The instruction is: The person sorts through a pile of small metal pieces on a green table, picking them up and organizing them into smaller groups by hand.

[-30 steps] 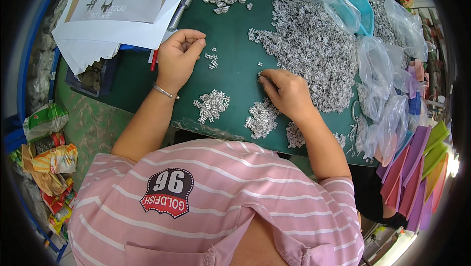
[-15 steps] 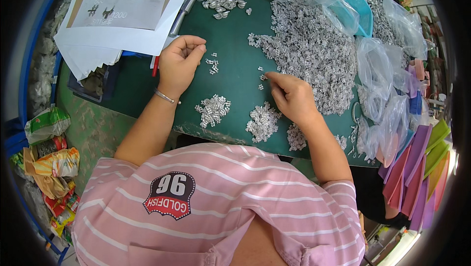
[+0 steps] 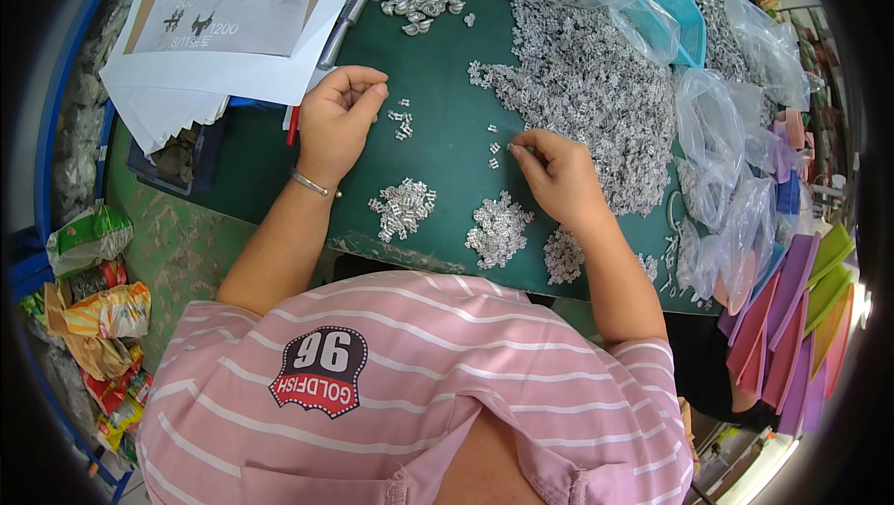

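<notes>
Right hand [image 3: 563, 179] is bent over the green table [image 3: 447, 86], thumb and forefinger nearly meeting beside three loose metal pieces [image 3: 494, 148]; whether they pinch one, I cannot tell. Left hand [image 3: 337, 123] is loosely curled, thumb close to the forefinger, its grip also unclear, with a few small metal bits [image 3: 401, 121] just beside it.

A big heap [image 3: 596, 105] of similar silver pieces spreads behind the right hand, and clear bags [image 3: 712, 119] and a turquoise basket [image 3: 691, 30] crowd its far and right edges. Nearer the body lie a left pile [image 3: 403, 209], a middle pile [image 3: 499, 230] and a right pile [image 3: 562, 256], the last against the right forearm, which partly blocks the view. Papers [image 3: 209, 77] overlap a dark bin [image 3: 154, 173] at left, near a red pen [image 3: 293, 125].
</notes>
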The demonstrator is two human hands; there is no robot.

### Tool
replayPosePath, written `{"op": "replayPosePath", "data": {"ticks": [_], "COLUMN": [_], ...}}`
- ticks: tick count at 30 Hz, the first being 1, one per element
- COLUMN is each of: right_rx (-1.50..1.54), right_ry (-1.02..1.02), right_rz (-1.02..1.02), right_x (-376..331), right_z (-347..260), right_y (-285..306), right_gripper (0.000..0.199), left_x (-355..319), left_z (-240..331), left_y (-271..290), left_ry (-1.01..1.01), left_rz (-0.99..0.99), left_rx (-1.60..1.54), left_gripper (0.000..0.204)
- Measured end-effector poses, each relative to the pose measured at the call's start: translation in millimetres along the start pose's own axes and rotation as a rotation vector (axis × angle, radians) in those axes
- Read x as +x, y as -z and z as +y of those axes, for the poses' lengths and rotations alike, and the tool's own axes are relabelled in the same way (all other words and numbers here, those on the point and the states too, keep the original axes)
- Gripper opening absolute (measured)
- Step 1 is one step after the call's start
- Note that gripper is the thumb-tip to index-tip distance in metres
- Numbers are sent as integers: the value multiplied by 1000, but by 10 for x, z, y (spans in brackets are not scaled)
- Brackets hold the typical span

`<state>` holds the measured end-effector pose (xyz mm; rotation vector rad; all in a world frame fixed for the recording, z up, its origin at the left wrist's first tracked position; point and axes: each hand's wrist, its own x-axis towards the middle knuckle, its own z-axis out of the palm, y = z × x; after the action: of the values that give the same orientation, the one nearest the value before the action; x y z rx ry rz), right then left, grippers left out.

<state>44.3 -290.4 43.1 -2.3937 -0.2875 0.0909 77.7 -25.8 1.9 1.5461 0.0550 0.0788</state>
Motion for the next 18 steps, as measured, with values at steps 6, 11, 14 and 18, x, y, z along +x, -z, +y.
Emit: {"op": "replayPosePath", "data": {"ticks": [6,11,14,18], "right_rx": [263,286,167,187], "right_ry": [-272,-267,-319,-405], "right_rz": [-274,-127,-209,-336], "right_x": [-217,-464,-650,-861], "right_z": [-130,63,200,221], "right_y": [300,529,789,830], "right_gripper": [12,11,9,9], "left_x": [-1,-6,-5,-18], "left_z": [7,-22,-18,-14], "left_y": [-12,-22,-2,0], "left_ry": [-3,-10,-26,-35], "left_rz": [3,35,28,20], "left_rx": [11,-27,4,19], "left_gripper": [12,13,13,13]}}
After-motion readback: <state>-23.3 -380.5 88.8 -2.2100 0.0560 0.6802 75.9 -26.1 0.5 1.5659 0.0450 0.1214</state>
